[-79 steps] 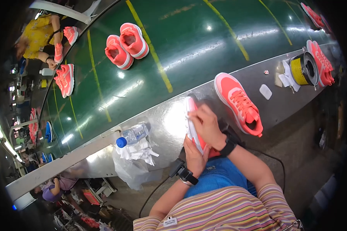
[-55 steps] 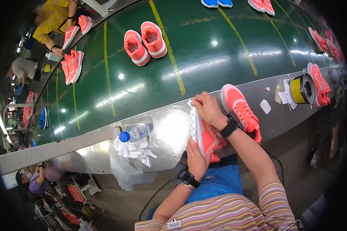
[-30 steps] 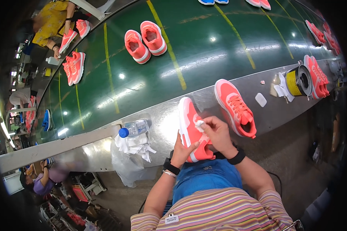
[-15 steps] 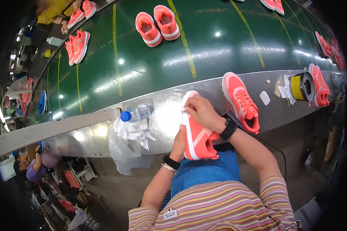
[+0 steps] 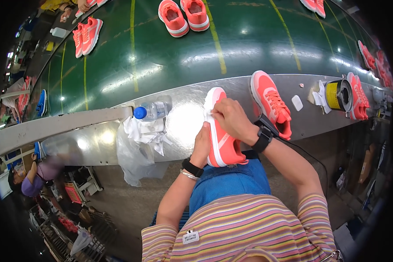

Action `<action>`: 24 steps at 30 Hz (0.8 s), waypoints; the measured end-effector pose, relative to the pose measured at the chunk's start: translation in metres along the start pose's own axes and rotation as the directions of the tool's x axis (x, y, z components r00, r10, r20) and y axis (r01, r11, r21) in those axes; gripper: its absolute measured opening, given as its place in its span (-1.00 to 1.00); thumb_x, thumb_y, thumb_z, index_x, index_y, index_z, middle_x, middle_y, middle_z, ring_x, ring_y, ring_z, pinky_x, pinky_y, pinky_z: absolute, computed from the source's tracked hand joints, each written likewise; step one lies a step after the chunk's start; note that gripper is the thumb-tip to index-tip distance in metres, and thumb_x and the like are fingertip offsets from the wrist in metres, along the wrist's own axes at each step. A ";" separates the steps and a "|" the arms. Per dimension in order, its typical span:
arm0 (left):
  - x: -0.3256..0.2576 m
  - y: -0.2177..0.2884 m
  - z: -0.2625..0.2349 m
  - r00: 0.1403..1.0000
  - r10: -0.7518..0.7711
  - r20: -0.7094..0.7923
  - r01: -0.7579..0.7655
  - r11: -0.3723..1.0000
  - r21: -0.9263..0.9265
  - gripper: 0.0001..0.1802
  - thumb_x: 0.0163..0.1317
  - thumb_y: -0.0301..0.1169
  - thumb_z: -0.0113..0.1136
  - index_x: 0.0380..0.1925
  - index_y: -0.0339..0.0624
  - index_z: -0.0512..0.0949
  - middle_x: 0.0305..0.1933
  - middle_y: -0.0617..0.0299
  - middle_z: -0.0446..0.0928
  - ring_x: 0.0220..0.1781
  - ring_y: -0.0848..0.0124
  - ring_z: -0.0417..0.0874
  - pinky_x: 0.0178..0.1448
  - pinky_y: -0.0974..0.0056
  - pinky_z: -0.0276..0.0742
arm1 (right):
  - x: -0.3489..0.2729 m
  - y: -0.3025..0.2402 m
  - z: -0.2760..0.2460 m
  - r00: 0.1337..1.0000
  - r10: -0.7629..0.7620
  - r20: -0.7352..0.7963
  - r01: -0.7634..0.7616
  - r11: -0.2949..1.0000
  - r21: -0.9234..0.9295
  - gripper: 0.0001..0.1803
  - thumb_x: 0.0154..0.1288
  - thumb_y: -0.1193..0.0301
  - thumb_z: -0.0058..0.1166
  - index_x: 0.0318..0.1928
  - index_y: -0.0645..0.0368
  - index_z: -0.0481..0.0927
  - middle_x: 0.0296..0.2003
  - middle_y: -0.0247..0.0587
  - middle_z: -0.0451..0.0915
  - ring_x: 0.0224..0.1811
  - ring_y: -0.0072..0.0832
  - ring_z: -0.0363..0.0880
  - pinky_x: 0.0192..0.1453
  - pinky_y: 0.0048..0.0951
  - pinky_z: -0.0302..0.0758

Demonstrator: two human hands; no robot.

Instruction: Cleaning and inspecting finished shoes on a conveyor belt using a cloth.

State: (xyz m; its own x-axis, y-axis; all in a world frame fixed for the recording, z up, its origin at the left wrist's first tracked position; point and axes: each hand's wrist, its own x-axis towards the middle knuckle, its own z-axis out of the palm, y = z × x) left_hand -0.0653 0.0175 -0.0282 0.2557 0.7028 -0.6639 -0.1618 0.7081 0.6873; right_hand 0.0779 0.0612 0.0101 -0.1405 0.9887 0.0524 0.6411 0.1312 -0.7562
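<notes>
A coral-pink sneaker [image 5: 218, 146] with a white sole is held over the bench edge just in front of me, toe pointing away. My left hand [image 5: 200, 146] grips it along the left side of the sole, thumb on the edge. Fingers pinched, my right hand [image 5: 235, 120] presses a small white piece of cloth [image 5: 208, 115] against the sole edge near the toe; most of the cloth is hidden. To the right, a matching sneaker [image 5: 270, 98] rests on the metal bench, laces up, its heel toward me.
A blue-capped bottle [image 5: 152, 112] and white rags [image 5: 146, 132] lie left on the bench [image 5: 236, 85], beside a grey rail [image 5: 61, 123]. Rightward are a white pad [image 5: 297, 103], a round tin [image 5: 337, 96] and more sneakers [image 5: 358, 98]. Sneaker pairs ride the green belt [image 5: 161, 65]; co-workers are at left.
The held sneaker and both hands keep nearly the same pose, the right hand still at the sole edge near the toe. The view has shifted slightly, and the belt's shoes appear higher.
</notes>
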 end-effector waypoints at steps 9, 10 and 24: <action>0.002 0.010 0.015 0.999 -0.029 0.046 0.036 0.986 -0.160 -0.45 0.38 -0.05 -0.40 0.05 -0.31 0.30 0.00 0.05 0.43 -0.02 0.34 0.49 0.06 0.30 0.42 | -0.064 -0.033 -0.026 0.965 -0.249 0.086 0.258 0.958 -0.121 -0.93 0.02 0.40 0.05 -0.45 0.08 0.56 -0.49 -0.31 0.38 -0.34 -0.37 0.33 -0.22 -0.33 0.18; 0.002 0.015 0.018 0.998 -0.018 0.053 0.027 0.987 -0.158 -0.45 0.38 -0.05 -0.40 0.05 -0.31 0.30 0.00 0.05 0.43 -0.02 0.34 0.49 0.06 0.30 0.42 | -0.072 -0.035 -0.030 0.964 -0.255 0.080 0.263 0.956 -0.129 -0.93 0.02 0.40 0.05 -0.45 0.08 0.56 -0.49 -0.31 0.38 -0.34 -0.37 0.33 -0.22 -0.33 0.18; 0.013 0.081 0.050 0.901 0.433 0.009 -0.352 0.744 -0.568 -0.45 0.35 -0.05 -0.28 0.16 -0.23 0.15 0.16 0.09 0.30 0.15 0.27 0.38 0.22 0.21 0.30 | -0.067 -0.057 -0.036 0.866 0.399 -0.303 0.017 0.581 0.814 -0.89 0.11 0.53 0.13 -0.35 0.25 0.48 -0.13 -0.23 0.30 -0.06 -0.55 0.38 -0.05 -0.52 0.45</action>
State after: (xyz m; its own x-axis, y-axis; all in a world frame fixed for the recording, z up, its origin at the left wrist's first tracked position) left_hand -0.0280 0.0805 0.0340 0.1694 0.9395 -0.2977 -0.7516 0.3185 0.5776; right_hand 0.0782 -0.0096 0.0729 0.3624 0.9302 -0.0589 -0.2438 0.0336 -0.9693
